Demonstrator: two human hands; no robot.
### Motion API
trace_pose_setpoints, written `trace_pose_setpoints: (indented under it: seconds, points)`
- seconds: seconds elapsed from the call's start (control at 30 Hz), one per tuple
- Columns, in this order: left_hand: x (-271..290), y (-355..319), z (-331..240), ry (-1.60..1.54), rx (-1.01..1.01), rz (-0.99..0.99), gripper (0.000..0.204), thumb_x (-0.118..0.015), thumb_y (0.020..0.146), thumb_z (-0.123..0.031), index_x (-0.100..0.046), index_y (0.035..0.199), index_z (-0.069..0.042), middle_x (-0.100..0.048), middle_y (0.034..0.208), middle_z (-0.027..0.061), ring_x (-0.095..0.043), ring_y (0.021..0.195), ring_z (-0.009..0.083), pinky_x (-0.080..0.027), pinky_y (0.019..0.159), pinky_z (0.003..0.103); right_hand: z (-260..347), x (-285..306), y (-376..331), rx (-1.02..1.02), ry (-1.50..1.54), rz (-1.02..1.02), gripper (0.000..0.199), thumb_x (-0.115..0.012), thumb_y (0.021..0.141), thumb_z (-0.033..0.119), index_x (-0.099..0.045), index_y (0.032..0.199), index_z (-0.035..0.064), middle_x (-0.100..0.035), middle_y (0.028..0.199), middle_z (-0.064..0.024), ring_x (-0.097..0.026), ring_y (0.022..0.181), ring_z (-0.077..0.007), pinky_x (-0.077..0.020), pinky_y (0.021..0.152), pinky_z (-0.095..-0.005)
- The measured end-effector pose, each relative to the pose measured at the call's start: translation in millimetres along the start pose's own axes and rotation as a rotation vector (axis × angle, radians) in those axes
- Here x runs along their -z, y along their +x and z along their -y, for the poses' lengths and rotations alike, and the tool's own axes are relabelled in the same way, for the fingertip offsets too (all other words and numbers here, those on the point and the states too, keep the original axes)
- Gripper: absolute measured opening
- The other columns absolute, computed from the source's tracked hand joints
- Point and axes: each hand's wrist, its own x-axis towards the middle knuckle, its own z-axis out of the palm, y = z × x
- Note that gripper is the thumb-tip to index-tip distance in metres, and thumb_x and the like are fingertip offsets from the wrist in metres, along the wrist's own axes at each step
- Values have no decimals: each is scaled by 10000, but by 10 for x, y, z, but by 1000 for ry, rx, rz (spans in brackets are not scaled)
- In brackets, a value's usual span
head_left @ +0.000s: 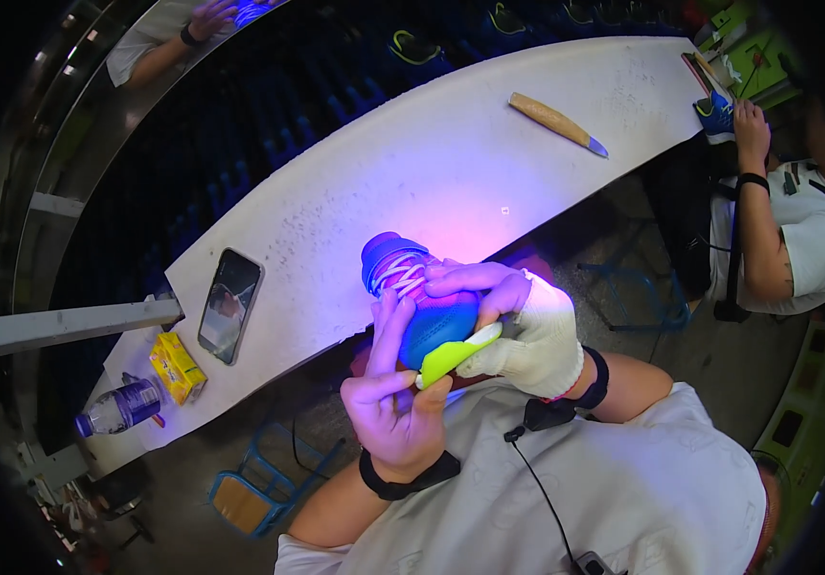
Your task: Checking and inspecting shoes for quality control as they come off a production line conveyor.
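Blue shoe (443,324): both hands are holding it by the counter's (326,216) near edge.
Left hand (395,417): fingers are pinching the yellow-green piece (453,356).
Right hand (527,335): fingers are clamping the shoe.
Toe step: apparently, they are fitting the piece.
Next move: probably needing even pressure.

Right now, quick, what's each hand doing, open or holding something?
Left hand: closed, pinching the lime piece at the blue shoe.
Right hand: closed, holding the blue shoe.

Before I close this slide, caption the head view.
A left hand and a partly gloved right hand hold a blue, white-laced shoe at a white table bearing a wooden-handled knife.
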Motion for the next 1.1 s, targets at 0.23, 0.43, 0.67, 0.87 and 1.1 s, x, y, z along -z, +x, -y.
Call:
trace_pose_setpoints:
  seconds: [0.23,0.43,0.67,0.87,1.1]
  points:
    - [74,187,-216,8,45,35,323,-759,1008,-210,-507,1100,-30,-625,1400,338,-532,1422,502,-281,1267,599,147,115,106,98,-295,100,410,-989,736,224,-612,830,91,-731,1286,-217,-747,1155,-374,-605,963,-444]
    - [209,372,-312,360,43,130,397,-508,1126,-382,-601,1192,-2,-636,1266,254,-578,1244,364,-405,1143,523,-48,94,241,283,-646,143,467,-971,695,378,-599,823,126,-717,1202,-150,-739,965,-317,-602,758,-391]
    - [569,555,-472,337,208,66,411,-642,1085,-400,-650,1152,5,-723,1293,284,-501,1463,471,-336,1242,590,-444,49,317,428,-707,279,317,-835,786,328,-737,1023,141,-656,1208,-135,-624,1129,-382,-581,849,-500]
    - [763,613,-313,573,19,343,740,-1009,588,-410,-670,1107,-5,-786,1146,242,-710,1220,466,-475,1164,613,-468,59,420,459,-657,308,320,-872,728,366,-735,927,157,-658,1141,-117,-624,939,-334,-545,720,-465]
    - [933,504,-202,435,44,256,553,-1038,668,-174,-669,1050,-18,-795,1096,244,-713,1217,466,-463,1171,628,-718,-48,472,501,-672,178,398,-857,721,389,-671,880,75,-670,1156,-157,-640,952,-360,-573,807,-485]
